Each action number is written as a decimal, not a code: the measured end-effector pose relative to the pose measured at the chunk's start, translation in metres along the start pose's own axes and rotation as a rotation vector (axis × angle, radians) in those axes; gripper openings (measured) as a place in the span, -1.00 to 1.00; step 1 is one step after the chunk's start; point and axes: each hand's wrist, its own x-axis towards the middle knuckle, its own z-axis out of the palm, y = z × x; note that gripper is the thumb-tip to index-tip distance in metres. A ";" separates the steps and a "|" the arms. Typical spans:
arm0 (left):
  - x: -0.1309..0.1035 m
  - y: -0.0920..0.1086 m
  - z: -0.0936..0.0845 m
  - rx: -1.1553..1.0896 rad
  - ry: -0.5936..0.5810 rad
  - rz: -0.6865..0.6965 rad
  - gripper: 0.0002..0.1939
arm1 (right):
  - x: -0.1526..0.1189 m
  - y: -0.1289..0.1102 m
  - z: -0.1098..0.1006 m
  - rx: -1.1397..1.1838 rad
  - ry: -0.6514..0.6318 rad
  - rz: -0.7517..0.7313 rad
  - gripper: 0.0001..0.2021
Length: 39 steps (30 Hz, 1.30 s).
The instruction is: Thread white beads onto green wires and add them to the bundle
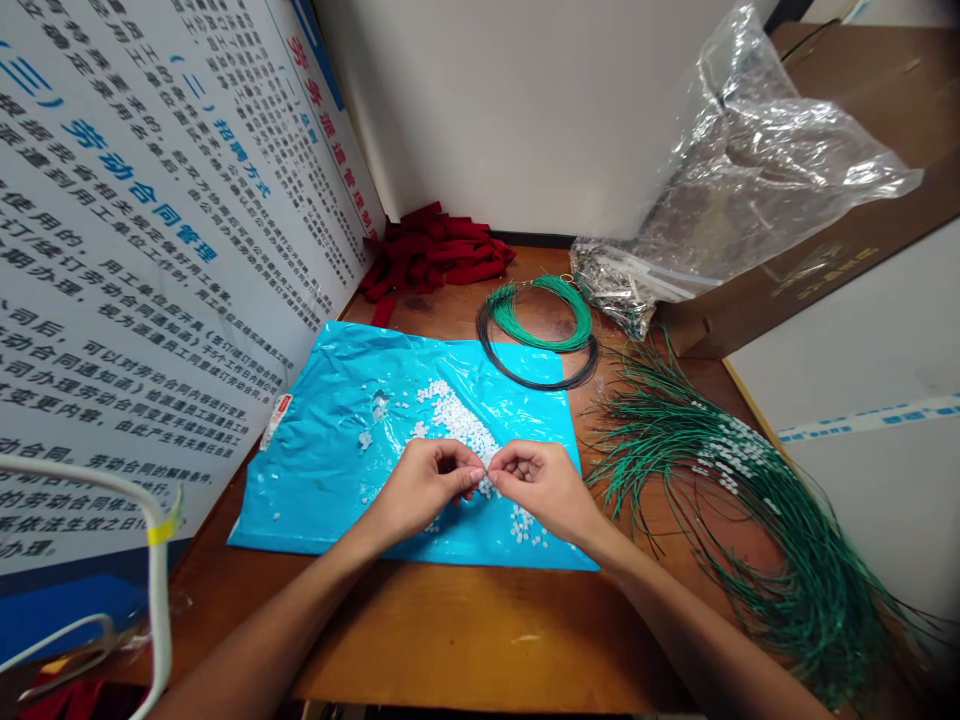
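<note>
My left hand [431, 485] and my right hand [541, 487] meet fingertip to fingertip, both closed in a pinch. Whatever lies between the fingers is too small to make out. Beneath and just beyond them, small white beads [459, 418] are heaped on a blue plastic bag [300, 490] spread over the table. A few more beads are scattered near my right wrist and towards the left of the bag. To the right lies a large bundle of green wires [806, 575], with many white bead-like pieces [731, 450] along it.
Behind the bag lie coiled green wires [577, 315] and a black coil [517, 378]. Red cloth strips [450, 250] are piled at the back. A clear plastic bag [750, 170] leans on a brown box [780, 290]. A printed panel [150, 250] stands left; a white cable [160, 600] is near front left.
</note>
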 end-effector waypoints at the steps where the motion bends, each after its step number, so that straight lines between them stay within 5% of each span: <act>1: 0.000 0.000 0.000 0.003 -0.004 0.001 -0.84 | 0.000 0.000 0.000 0.002 -0.001 0.002 -0.93; 39: -0.001 0.000 0.000 0.145 -0.006 0.056 -0.85 | -0.002 0.000 -0.004 -0.091 -0.065 -0.032 -0.89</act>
